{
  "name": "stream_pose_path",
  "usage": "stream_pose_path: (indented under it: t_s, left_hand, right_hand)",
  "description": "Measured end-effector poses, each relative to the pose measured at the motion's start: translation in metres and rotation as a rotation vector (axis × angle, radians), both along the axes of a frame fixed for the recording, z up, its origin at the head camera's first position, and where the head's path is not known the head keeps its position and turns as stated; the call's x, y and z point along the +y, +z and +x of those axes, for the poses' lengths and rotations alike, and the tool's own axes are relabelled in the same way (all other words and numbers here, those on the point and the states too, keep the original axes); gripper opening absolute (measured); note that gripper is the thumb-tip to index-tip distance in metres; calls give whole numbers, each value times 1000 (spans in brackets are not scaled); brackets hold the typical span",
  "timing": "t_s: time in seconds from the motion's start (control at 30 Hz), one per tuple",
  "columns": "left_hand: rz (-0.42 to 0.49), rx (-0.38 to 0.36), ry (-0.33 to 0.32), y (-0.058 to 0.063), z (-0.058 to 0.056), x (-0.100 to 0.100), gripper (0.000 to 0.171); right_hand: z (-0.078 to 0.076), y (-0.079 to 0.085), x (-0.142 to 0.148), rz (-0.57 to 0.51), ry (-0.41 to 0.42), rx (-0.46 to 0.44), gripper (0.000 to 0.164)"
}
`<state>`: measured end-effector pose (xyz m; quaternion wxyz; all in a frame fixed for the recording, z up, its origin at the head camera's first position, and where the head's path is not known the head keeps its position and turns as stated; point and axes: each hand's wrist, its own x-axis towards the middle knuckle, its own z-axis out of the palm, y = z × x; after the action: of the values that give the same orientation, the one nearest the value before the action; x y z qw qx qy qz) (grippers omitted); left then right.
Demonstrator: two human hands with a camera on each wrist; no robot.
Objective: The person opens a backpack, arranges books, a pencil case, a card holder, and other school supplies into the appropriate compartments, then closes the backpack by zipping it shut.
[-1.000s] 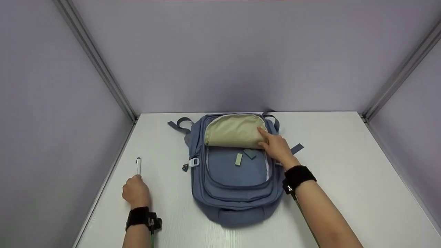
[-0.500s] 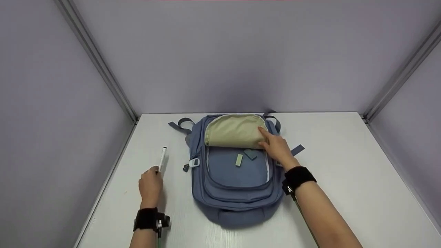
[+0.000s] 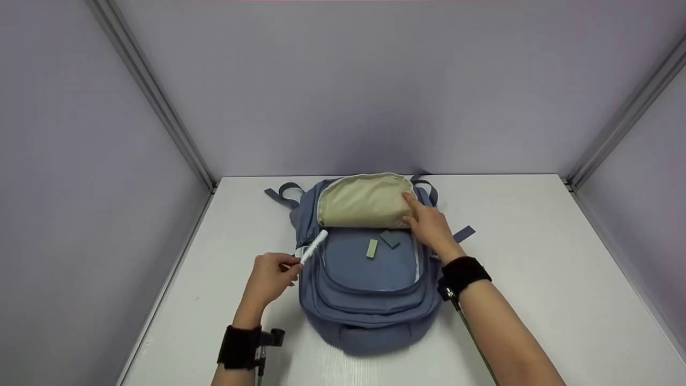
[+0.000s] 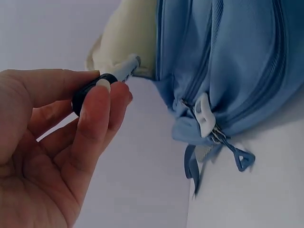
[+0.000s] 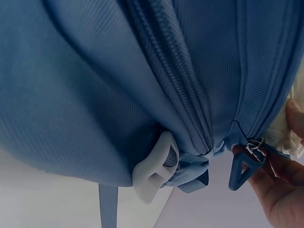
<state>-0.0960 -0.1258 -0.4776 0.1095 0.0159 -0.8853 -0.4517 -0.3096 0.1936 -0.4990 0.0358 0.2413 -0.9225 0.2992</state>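
Observation:
A blue backpack [image 3: 370, 308] lies on the table, its front pocket flap folded back so the cream lining [image 3: 362, 202] shows. My left hand [image 3: 273, 276] pinches a white marker [image 3: 315, 245] between thumb and fingers. The marker's tip end points over the pocket's left edge; its black end [image 4: 85, 95] sits in the fingertips in the left wrist view. With my right hand [image 3: 430, 228] I hold the flap's right edge, fingers on the lining. In the right wrist view, a blue zipper pull [image 5: 236, 171] hangs by those fingers, which are partly hidden.
A pale yellow block [image 3: 371, 249] and a dark green block [image 3: 389, 239] lie on the pocket's blue panel. White buckles sit at the bag's sides, one [image 5: 156, 168] near the right hand. Straps [image 3: 281, 197] spread on the white table [image 3: 536, 268]. Grey walls enclose it.
My left hand has carried the marker rightward from the table's left side to the backpack's left edge, tilting it toward the pocket. The flap has risen slightly under my right hand.

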Motion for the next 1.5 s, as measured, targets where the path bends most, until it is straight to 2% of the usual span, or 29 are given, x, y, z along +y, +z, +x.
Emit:
stream_pose_path:
  t_s: [0.13, 0.27, 0.4, 0.63, 0.77, 0.93, 1.03, 1.13, 1.27, 1.37, 1.5]
  left_hand:
    - [-103, 75, -35, -2, -8, 19, 6]
    - [-206, 176, -27, -8, -18, 40, 5]
    - [-292, 243, -21, -15, -28, 60, 7]
    - [-412, 329, 71, -26, -40, 83, 7]
    - [-374, 352, 72, -26, -38, 86, 8]
    - [-176, 306, -47, -18, -31, 82, 15]
    - [-139, 282, -84, -14, -29, 79, 18]
    - [-215, 310, -43, -15, -28, 79, 15]
    - [-347, 400, 36, -22, -28, 84, 6]
    - [-427, 464, 70, -26, -32, 88, 7]
    - [-493, 496, 90, -28, -41, 94, 12]
  right_hand:
    - [0, -1, 0, -8, 0, -9, 61]
    - [0, -2, 0, -15, 5, -9, 61]
    - [0, -3, 1, -14, 9, 1, 61]
    - [-1, -1, 1, 1, -2, 18, 61]
    - [0, -1, 1, -11, 1, 18, 61]
    - [0, -2, -1, -12, 7, 17, 60]
    - [0, -2, -2, -11, 3, 19, 60]
    - [-1, -2, -3, -7, 5, 20, 60]
    - [-1, -1, -3, -3, 8, 23, 61]
    - [0, 0, -2, -4, 8, 36, 61]
    - [1, 4, -1, -12, 9, 62, 61]
